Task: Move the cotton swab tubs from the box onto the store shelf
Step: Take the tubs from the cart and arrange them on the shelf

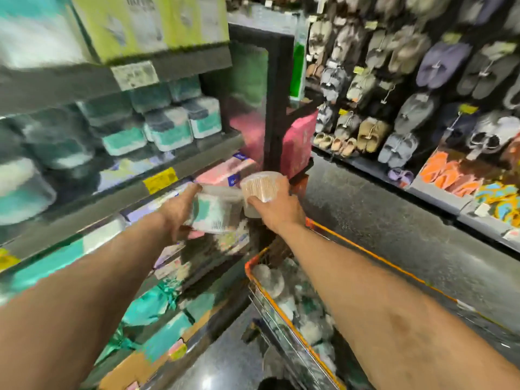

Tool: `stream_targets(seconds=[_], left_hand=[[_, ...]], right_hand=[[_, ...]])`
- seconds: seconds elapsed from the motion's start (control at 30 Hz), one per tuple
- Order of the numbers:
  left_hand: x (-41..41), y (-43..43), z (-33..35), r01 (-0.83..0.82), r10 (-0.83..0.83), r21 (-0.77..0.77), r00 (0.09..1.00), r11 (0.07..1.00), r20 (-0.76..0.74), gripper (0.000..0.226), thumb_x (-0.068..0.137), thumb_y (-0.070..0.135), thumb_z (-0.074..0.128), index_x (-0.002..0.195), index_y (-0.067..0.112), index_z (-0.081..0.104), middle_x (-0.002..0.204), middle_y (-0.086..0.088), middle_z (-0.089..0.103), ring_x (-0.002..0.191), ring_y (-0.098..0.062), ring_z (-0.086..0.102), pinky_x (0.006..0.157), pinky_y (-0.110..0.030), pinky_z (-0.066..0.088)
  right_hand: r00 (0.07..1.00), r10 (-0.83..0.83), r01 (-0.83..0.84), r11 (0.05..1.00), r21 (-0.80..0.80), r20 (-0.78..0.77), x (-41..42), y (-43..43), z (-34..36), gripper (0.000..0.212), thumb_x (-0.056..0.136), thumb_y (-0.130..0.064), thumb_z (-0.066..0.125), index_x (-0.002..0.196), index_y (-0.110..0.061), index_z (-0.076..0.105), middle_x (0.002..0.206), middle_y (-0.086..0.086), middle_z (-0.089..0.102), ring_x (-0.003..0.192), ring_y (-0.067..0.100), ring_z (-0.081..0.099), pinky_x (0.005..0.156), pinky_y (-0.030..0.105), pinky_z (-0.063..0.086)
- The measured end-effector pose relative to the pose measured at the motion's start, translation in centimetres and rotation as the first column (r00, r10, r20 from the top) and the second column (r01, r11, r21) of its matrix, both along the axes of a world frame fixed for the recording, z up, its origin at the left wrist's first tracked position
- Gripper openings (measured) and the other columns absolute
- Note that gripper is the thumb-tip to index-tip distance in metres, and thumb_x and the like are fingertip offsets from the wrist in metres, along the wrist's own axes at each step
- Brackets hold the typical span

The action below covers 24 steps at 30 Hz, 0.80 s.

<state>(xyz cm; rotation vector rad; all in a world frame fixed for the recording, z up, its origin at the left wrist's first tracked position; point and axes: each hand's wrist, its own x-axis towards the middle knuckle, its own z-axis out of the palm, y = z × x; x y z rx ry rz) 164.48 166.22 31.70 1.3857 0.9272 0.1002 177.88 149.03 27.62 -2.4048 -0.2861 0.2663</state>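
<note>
My left hand (177, 209) grips a clear cotton swab tub (216, 211) with a teal label and a barcode, tipped on its side. My right hand (277, 211) holds a second round tub (263, 188) whose top shows tightly packed swab tips. Both tubs are held side by side in the air, in front of the store shelf (168, 180) at the left. Several similar teal-labelled tubs (168, 128) stand in rows on that shelf. Below my right arm, the orange-rimmed cart (284, 313) carries more clear tubs (271, 280). The picture is blurred.
Pink packs (298, 144) sit at the shelf's end beside a dark post (274, 108). Slippers and sandals (405, 88) hang on the wall to the right across a grey aisle floor (380, 220). Lower shelves hold teal and purple packages (157, 305).
</note>
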Motion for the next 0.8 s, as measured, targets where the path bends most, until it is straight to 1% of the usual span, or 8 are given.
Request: stream_targets(seconds=[0.1, 0.27, 0.4, 0.53, 0.57, 0.67, 0.73, 0.8], left_hand=[[-4.3, 1.6, 3.4, -0.053, 0.054, -0.024, 0.998, 0.998, 0.043, 0.030, 0.098, 0.049, 0.054, 0.094, 0.020, 0.062, 0.076, 0.000, 0.067, 0.047, -0.012, 0.065, 0.042, -0.025, 0.053], [-10.6, 4.3, 6.8, -0.127, 0.138, -0.078, 0.980, 0.989, 0.147, 0.044, 0.090, 0.059, 0.058, 0.108, 0.019, 0.065, 0.101, -0.007, 0.069, 0.084, -0.027, 0.068, 0.075, -0.040, 0.059], [-14.9, 7.2, 8.6, -0.224, 0.249, -0.142, 0.950, 0.964, 0.191, 0.040, 0.095, 0.052, 0.049, 0.090, 0.017, 0.068, 0.071, -0.003, 0.070, 0.055, -0.017, 0.066, 0.048, -0.026, 0.050], [-17.3, 9.1, 9.8, -0.338, 0.363, -0.156, 0.916, 0.928, 0.171, 0.046, 0.094, 0.059, 0.051, 0.094, 0.015, 0.068, 0.072, -0.005, 0.074, 0.063, -0.020, 0.071, 0.069, -0.036, 0.052], [-18.9, 11.2, 10.5, -0.439, 0.461, -0.146, 0.861, 0.887, 0.215, 0.044, 0.095, 0.057, 0.053, 0.091, 0.015, 0.066, 0.069, -0.006, 0.074, 0.065, -0.022, 0.071, 0.072, -0.036, 0.050], [-19.4, 11.7, 10.5, -0.467, 0.478, -0.102, 0.860, 0.878, 0.177, 0.036, 0.094, 0.051, 0.058, 0.090, 0.016, 0.061, 0.076, -0.010, 0.070, 0.072, -0.024, 0.063, 0.066, -0.034, 0.050], [-19.4, 11.6, 10.2, -0.486, 0.494, -0.092, 0.848, 0.869, 0.190, 0.038, 0.090, 0.052, 0.062, 0.098, 0.015, 0.062, 0.090, -0.012, 0.068, 0.075, -0.027, 0.065, 0.060, -0.033, 0.054], [-19.3, 11.9, 9.9, -0.521, 0.525, -0.076, 0.825, 0.850, 0.209, 0.039, 0.089, 0.052, 0.063, 0.101, 0.015, 0.065, 0.088, -0.012, 0.069, 0.072, -0.029, 0.067, 0.058, -0.033, 0.055]], right_hand=[[0.997, 0.048, -0.051, 0.997, 0.065, 0.057, -3.0, 3.1, 3.0, 0.109, 0.074, -0.080, 0.063, 0.157, -0.033, 0.010, 0.136, 0.021, 0.053, 0.123, 0.042, 0.055, 0.098, 0.044, 0.045], [0.979, 0.186, -0.198, 0.967, 0.158, 0.088, -7.0, 8.1, 6.7, 0.106, 0.071, -0.079, 0.065, 0.153, -0.032, 0.018, 0.134, 0.021, 0.057, 0.122, 0.042, 0.056, 0.097, 0.044, 0.046], [0.947, 0.299, -0.318, 0.924, 0.214, 0.116, -10.0, 12.7, 8.8, 0.109, 0.055, -0.088, 0.057, 0.145, -0.037, 0.022, 0.134, 0.012, 0.058, 0.118, 0.038, 0.057, 0.098, 0.048, 0.050], [0.911, 0.394, -0.411, 0.875, 0.255, 0.119, -11.5, 16.4, 10.0, 0.109, 0.059, -0.083, 0.064, 0.149, -0.037, 0.025, 0.129, 0.014, 0.058, 0.116, 0.038, 0.058, 0.097, 0.046, 0.051], [0.858, 0.496, -0.514, 0.823, 0.242, 0.132, -12.5, 20.1, 10.9, 0.112, 0.057, -0.084, 0.063, 0.151, -0.039, 0.022, 0.129, 0.014, 0.057, 0.117, 0.038, 0.057, 0.098, 0.047, 0.051], [0.852, 0.519, -0.517, 0.810, 0.278, 0.074, -12.7, 21.2, 10.8, 0.123, 0.050, -0.087, 0.058, 0.155, -0.039, 0.015, 0.134, 0.014, 0.056, 0.121, 0.038, 0.056, 0.102, 0.048, 0.049], [0.859, 0.507, -0.503, 0.810, 0.301, 0.070, -12.6, 20.9, 10.2, 0.118, 0.055, -0.081, 0.064, 0.155, -0.036, 0.019, 0.132, 0.009, 0.059, 0.119, 0.034, 0.058, 0.101, 0.045, 0.050], [0.862, 0.503, -0.494, 0.809, 0.319, 0.060, -12.4, 21.3, 9.7, 0.117, 0.056, -0.076, 0.067, 0.154, -0.030, 0.023, 0.132, 0.006, 0.060, 0.119, 0.033, 0.058, 0.100, 0.044, 0.050]])
